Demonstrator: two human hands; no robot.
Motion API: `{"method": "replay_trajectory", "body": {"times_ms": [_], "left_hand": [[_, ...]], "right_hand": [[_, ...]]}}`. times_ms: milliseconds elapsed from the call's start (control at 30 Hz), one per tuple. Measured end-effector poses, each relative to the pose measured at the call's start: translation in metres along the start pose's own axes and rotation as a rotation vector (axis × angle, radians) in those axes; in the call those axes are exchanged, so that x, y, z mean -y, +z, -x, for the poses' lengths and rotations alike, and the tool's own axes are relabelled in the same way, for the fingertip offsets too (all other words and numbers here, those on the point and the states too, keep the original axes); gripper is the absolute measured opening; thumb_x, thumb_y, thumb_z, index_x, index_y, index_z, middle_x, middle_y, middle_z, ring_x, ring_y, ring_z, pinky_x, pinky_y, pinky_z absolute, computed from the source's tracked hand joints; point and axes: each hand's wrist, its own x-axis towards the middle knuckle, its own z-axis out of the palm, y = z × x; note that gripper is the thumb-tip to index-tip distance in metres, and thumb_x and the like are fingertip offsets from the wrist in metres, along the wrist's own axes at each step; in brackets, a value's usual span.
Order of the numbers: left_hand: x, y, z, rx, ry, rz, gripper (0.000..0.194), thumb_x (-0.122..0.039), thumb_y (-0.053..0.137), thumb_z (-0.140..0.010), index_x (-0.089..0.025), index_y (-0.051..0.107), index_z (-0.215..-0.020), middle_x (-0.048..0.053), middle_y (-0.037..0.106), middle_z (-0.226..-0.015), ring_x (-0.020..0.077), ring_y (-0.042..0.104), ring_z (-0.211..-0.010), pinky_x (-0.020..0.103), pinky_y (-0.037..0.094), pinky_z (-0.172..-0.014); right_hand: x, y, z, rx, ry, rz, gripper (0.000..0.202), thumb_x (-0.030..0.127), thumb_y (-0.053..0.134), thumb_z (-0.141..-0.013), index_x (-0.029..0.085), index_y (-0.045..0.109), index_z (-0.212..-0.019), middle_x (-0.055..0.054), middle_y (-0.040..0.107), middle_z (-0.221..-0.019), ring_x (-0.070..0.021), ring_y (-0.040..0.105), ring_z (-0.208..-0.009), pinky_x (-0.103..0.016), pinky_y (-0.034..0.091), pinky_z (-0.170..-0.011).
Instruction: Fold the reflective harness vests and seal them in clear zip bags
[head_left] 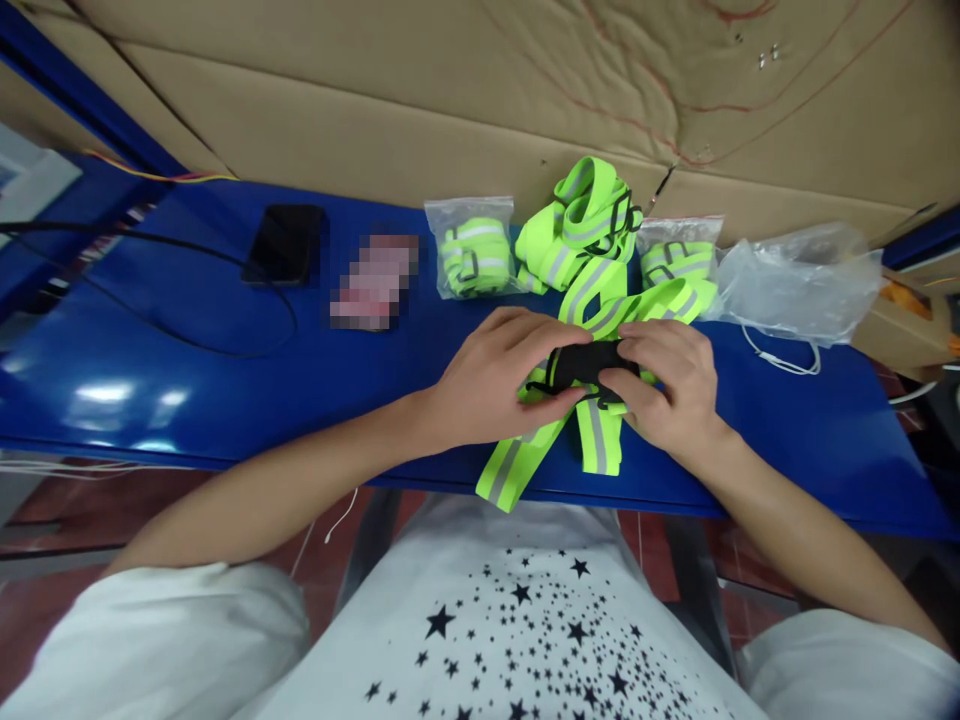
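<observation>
Both hands hold a black piece (583,366) that sits on a neon-yellow reflective strap with a grey stripe. My left hand (506,375) has its thumb and fingers closed on the left end of it. From the other side, my right hand (669,378) grips the right end with curled fingers and thumb. Two flat strap ends (510,470) hang below the hands toward the table's front edge. Just beyond lies a heap of the same reflective strap (577,235) with black buckles (619,220). My fingers hide part of the black piece.
On the blue table (360,390) are clear bags of folded straps, one left (476,250) and one right (679,260) of the heap. Clear plastic bags (802,285) lie farther right, by a white cable (787,362). A black phone-like object (281,245) and black cable (187,240) lie left.
</observation>
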Motion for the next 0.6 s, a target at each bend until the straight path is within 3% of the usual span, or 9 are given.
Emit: {"method": "replay_trajectory", "body": {"times_ms": [133,233,300,433,533,600], "left_hand": [[0.009,0.005,0.005,0.134,-0.012,-0.214,0.023,-0.032,0.065,-0.095,-0.015,0.068,-0.112,0.008,0.078,-0.102,0.0234,0.076,-0.092,0.035,0.056,-0.082],[0.014,0.003,0.003,0.219,0.096,-0.416,0.019,-0.029,0.061,-0.097,-0.012,0.069,-0.102,0.008,0.078,-0.093,0.0242,0.076,-0.083,0.035,0.053,-0.074],[0.012,0.000,0.000,0.267,0.146,-0.487,0.020,-0.029,0.061,-0.097,-0.011,0.069,-0.102,0.008,0.079,-0.094,0.0234,0.076,-0.082,0.035,0.051,-0.071],[0.006,-0.003,-0.004,0.315,0.143,-0.513,0.021,-0.031,0.065,-0.097,-0.011,0.069,-0.102,0.008,0.079,-0.092,0.0227,0.076,-0.081,0.034,0.051,-0.070],[0.008,-0.008,-0.004,0.263,0.100,-0.487,0.018,-0.031,0.066,-0.095,-0.014,0.070,-0.098,0.006,0.078,-0.085,0.0229,0.075,-0.078,0.035,0.053,-0.070],[0.014,-0.019,-0.008,0.118,0.032,-0.413,0.020,-0.035,0.066,-0.096,-0.017,0.071,-0.102,0.005,0.079,-0.091,0.0222,0.076,-0.083,0.036,0.058,-0.076]], "right_hand": [[0.007,0.004,-0.003,0.178,0.016,-0.057,0.038,0.020,0.054,-0.102,0.030,0.063,-0.138,-0.009,0.072,-0.130,-0.0271,0.066,-0.125,-0.046,0.052,-0.105],[0.014,0.009,-0.007,0.347,0.024,-0.073,0.062,0.039,0.059,-0.103,0.013,0.044,-0.156,-0.019,0.066,-0.138,-0.0334,0.063,-0.125,-0.049,0.048,-0.102],[0.021,0.011,-0.010,0.404,0.026,-0.034,0.074,0.051,0.059,-0.102,0.005,0.042,-0.156,-0.021,0.068,-0.129,-0.0339,0.064,-0.114,-0.048,0.047,-0.097],[0.023,0.005,-0.015,0.484,0.017,0.074,0.065,0.051,0.057,-0.103,0.004,0.051,-0.147,-0.017,0.069,-0.113,-0.0316,0.063,-0.102,-0.045,0.042,-0.090],[-0.003,-0.015,-0.015,0.478,0.071,0.119,0.056,0.051,0.063,-0.100,0.009,0.058,-0.137,-0.016,0.068,-0.107,-0.0328,0.063,-0.102,-0.047,0.042,-0.089],[-0.032,-0.038,-0.012,0.362,0.157,0.162,0.062,0.060,0.065,-0.096,0.012,0.061,-0.134,-0.017,0.068,-0.106,-0.0338,0.065,-0.101,-0.050,0.044,-0.088]]}}
